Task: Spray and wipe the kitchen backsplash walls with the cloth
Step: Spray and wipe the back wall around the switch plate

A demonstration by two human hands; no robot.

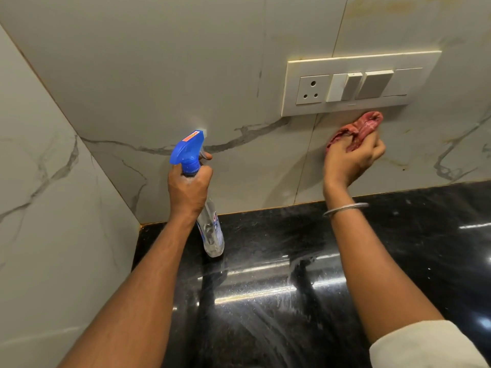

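Pressing bunched cloth (357,128) to backsplash (186,75), right hand (350,158) fisted; left hand (190,184) clutching spray bottle (196,181) neck.

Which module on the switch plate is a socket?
The leftmost module on the switch plate: it alone has three round pin holes; the others are flat rockers.

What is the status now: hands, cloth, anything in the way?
Left hand grips spray bottle, nozzle toward backsplash. Right hand presses red cloth on wall. Switch panel just above cloth.
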